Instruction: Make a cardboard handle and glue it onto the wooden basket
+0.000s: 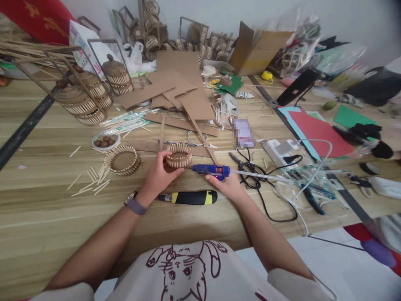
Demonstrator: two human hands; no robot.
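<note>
Above the knife (194, 197), the left hand (165, 172) pinches a basket (178, 156).

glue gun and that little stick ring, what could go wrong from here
The nozzle of the blue glue gun points at the small stick ring close to the left hand's fingers, so hot glue might burn them. The yellow-and-black cutter lies just below both hands, so a wrist could catch its blade end if that is exposed.
</note>
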